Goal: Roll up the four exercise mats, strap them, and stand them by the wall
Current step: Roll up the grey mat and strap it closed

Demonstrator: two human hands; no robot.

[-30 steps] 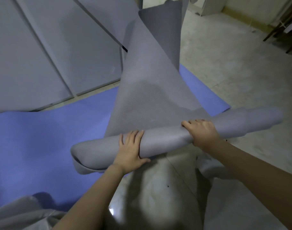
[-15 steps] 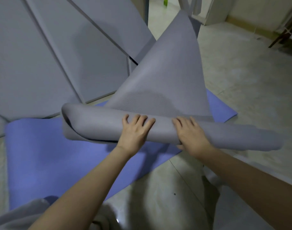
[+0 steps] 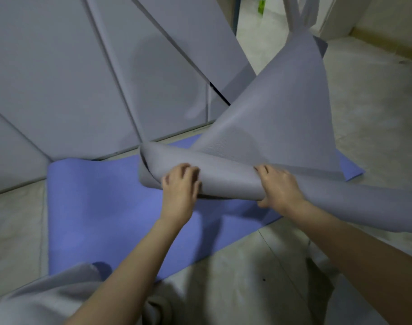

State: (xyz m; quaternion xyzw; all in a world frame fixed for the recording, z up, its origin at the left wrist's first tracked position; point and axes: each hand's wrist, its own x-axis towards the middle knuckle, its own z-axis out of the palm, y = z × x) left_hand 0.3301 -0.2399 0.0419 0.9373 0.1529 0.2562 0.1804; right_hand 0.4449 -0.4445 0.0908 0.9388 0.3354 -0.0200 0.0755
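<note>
Clutching a half-rolled grey mat [image 3: 228,181]: left hand [image 3: 180,186] near the roll's open end, blurred but seemingly curled over it, right hand [image 3: 279,186] further along, fingers over, thumb under. Held above a blue mat [image 3: 102,207] spread on the floor [image 3: 376,113] beneath both hands.

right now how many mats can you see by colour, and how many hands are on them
grey mat, part rolled: 1
blue mat, flat on the floor: 1
hands on the grey mat, left hand and right hand: 2
total: 2 mats, 2 hands
The grey sheet at lower left and the grey panels behind: cannot tell, not counted.
</note>
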